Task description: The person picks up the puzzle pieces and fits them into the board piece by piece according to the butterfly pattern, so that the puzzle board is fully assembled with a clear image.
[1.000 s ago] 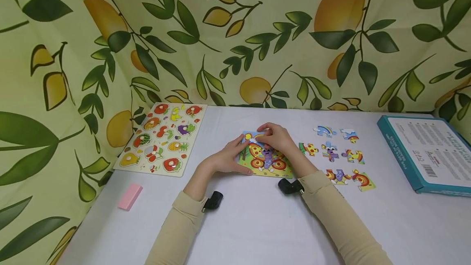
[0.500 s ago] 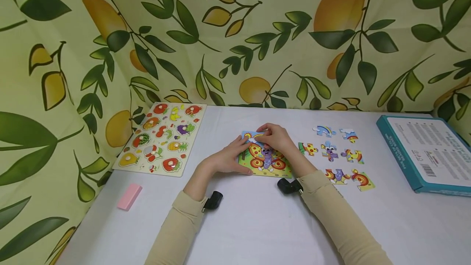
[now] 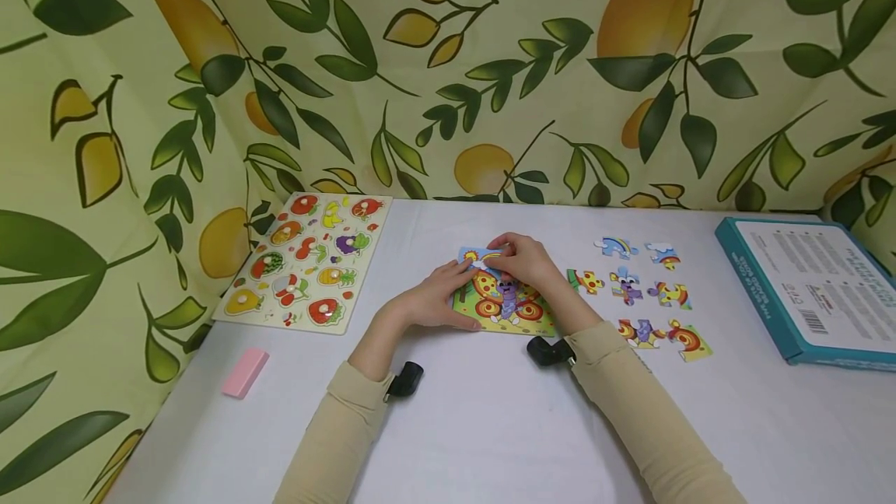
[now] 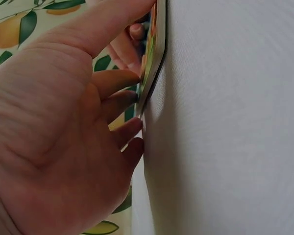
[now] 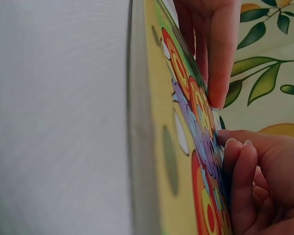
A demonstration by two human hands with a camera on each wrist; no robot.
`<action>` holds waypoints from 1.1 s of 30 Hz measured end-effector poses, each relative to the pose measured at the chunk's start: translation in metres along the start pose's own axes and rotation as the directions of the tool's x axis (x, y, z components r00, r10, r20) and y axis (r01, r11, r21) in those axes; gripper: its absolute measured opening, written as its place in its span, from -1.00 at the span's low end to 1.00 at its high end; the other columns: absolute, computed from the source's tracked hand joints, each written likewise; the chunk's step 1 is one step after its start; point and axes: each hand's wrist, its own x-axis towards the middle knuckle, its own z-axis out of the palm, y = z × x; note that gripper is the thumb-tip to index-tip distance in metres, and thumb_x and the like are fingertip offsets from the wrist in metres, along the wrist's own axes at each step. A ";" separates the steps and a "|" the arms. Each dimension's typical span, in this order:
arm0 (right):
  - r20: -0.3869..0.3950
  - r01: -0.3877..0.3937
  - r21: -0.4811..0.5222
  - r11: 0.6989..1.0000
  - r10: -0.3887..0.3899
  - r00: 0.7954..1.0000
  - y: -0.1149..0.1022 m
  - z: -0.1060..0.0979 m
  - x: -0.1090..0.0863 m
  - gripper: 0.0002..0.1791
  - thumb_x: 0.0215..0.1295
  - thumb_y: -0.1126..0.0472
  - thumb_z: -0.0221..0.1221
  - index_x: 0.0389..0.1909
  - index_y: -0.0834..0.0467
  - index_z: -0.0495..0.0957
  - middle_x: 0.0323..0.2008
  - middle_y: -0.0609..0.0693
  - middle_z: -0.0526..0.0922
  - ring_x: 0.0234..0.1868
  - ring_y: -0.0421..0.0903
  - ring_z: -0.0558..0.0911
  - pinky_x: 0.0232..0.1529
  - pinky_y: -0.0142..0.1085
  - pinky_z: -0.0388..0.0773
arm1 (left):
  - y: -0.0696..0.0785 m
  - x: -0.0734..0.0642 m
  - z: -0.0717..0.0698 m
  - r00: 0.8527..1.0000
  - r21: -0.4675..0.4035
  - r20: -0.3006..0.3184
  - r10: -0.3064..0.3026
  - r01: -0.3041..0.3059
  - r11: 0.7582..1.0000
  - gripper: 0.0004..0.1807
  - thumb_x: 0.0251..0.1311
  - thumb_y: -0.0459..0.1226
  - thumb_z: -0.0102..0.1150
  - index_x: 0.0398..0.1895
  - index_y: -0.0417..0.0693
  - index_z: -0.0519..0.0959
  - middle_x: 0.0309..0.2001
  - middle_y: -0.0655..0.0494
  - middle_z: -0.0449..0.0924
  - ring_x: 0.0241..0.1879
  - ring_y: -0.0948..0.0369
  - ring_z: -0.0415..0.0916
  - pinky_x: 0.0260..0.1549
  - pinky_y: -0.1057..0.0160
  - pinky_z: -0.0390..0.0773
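Observation:
A jigsaw board (image 3: 500,309) with a butterfly picture lies on the white table. My left hand (image 3: 441,295) rests over its left side, fingers stretched onto the picture and thumb along the near edge. In the left wrist view the fingertips meet the board's edge. My right hand (image 3: 528,261) is at the board's upper part, its thumb and bent fingers pinching a sky-and-rainbow puzzle piece (image 3: 483,258) next to the sun. In the right wrist view, the right hand's fingertips (image 5: 231,142) sit right at the board's surface and mostly hide the piece.
Several loose puzzle pieces (image 3: 625,286) lie in rows right of the board, partly behind the right sleeve. A teal box (image 3: 815,286) lies at the far right. To the left are a fruit peg puzzle (image 3: 308,263) and a pink block (image 3: 246,372). A patterned curtain hangs behind.
Both hands hold almost the same place at the board. The head view shifts very slightly.

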 end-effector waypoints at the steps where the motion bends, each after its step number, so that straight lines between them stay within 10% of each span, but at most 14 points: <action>1: 0.000 -0.003 0.001 1.000 0.003 1.000 0.000 0.000 0.000 -0.61 0.28 0.07 0.28 0.06 0.15 0.53 -0.46 0.02 0.53 -0.61 -0.17 0.54 -0.55 -0.37 0.43 | 0.000 0.000 0.000 1.000 0.010 -0.002 -0.007 0.007 1.000 0.01 0.08 0.02 0.40 0.53 -0.07 0.09 0.55 0.02 -0.13 0.52 -0.03 -0.31 0.42 -0.06 -0.12; 14: -0.053 0.033 0.076 0.997 -0.029 0.998 0.012 -0.047 -0.023 -0.62 0.43 0.00 0.12 0.11 0.15 0.53 -0.19 0.14 0.62 -0.31 -0.02 0.58 -0.34 -0.33 0.57 | 0.007 0.002 0.003 0.998 0.109 -0.025 -0.056 0.058 0.992 -0.01 0.09 0.12 0.32 0.53 0.02 0.12 0.55 0.07 -0.09 0.52 0.01 -0.25 0.42 -0.06 -0.09; 24: -0.195 -0.005 -0.212 0.977 -0.037 0.980 0.076 -0.131 -0.048 -0.54 0.46 0.00 0.05 0.14 0.28 0.48 0.08 0.30 0.50 0.07 0.22 0.41 -0.03 0.04 0.40 | 0.011 0.001 0.004 0.996 0.140 -0.054 -0.078 0.084 0.987 -0.05 0.12 0.14 0.29 0.51 0.01 0.16 0.54 0.05 -0.06 0.51 -0.01 -0.24 0.41 -0.07 -0.09; 33: -0.149 -0.049 -0.341 0.939 -0.002 0.989 0.099 -0.153 -0.055 -0.44 0.36 0.05 0.18 0.18 0.39 0.42 0.18 0.44 0.37 0.23 0.44 0.12 0.17 0.35 0.11 | 0.012 0.003 0.007 0.996 0.165 -0.065 -0.063 0.073 0.984 -0.05 0.13 0.13 0.29 0.51 -0.04 0.15 0.54 0.01 -0.07 0.52 0.00 -0.27 0.43 -0.04 -0.15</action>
